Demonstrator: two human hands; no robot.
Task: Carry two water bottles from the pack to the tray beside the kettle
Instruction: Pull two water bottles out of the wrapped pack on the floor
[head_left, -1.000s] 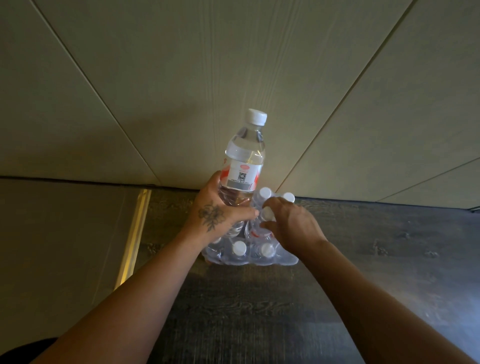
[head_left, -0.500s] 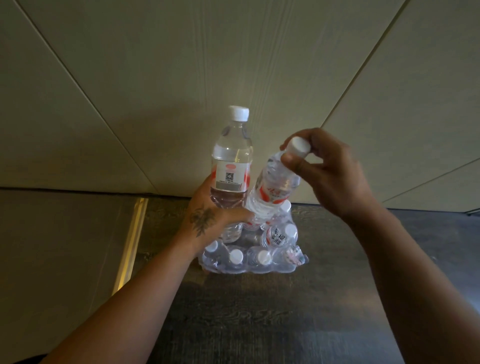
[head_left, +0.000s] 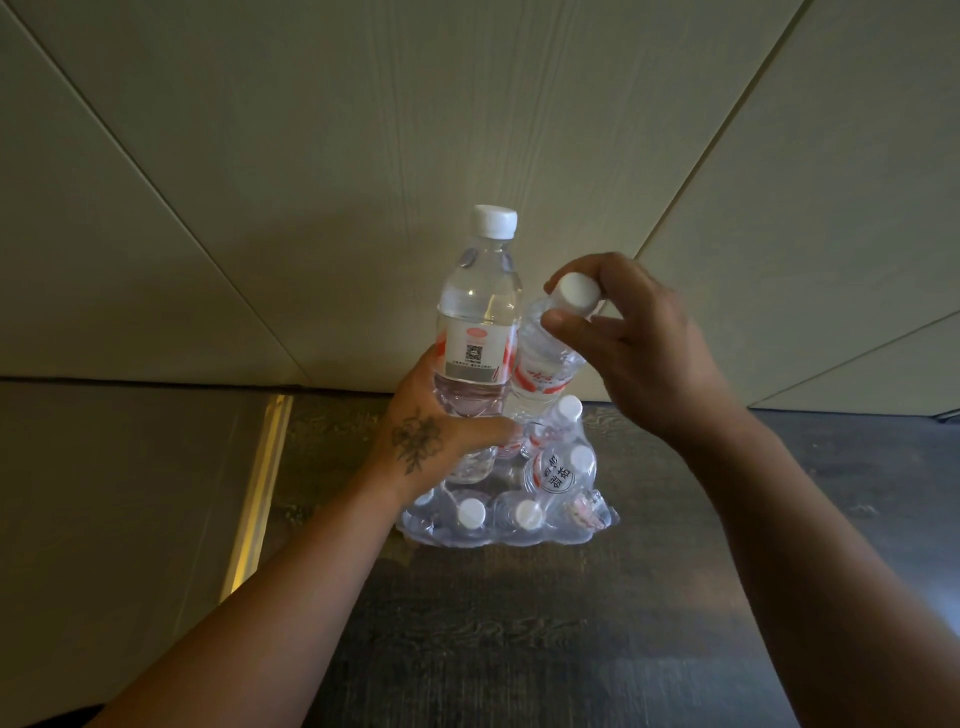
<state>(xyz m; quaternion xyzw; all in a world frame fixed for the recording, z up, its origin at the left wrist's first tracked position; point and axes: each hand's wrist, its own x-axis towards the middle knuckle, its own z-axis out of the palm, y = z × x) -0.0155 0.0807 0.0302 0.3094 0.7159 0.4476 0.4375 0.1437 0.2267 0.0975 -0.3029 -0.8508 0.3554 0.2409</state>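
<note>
A shrink-wrapped pack of water bottles (head_left: 511, 512) with white caps sits on the dark floor against the wall. My left hand (head_left: 431, 431) grips the lower body of an upright clear bottle (head_left: 480, 312) with a white cap and a red-and-white label, held above the pack. My right hand (head_left: 631, 338) pinches the neck and cap of a second bottle (head_left: 543, 371), which tilts toward the right, its base just above the pack's top. The two bottles touch side by side. No tray or kettle is in view.
A pale panelled wall (head_left: 363, 156) rises right behind the pack. A brass threshold strip (head_left: 260, 483) divides the dark wood floor (head_left: 519, 623) from a lighter floor (head_left: 114, 493) on the left.
My right hand has pulled the second bottle up out of the pack by its cap. The left hand's bottle stays raised; the pack's wrap is pulled looser on the right.
</note>
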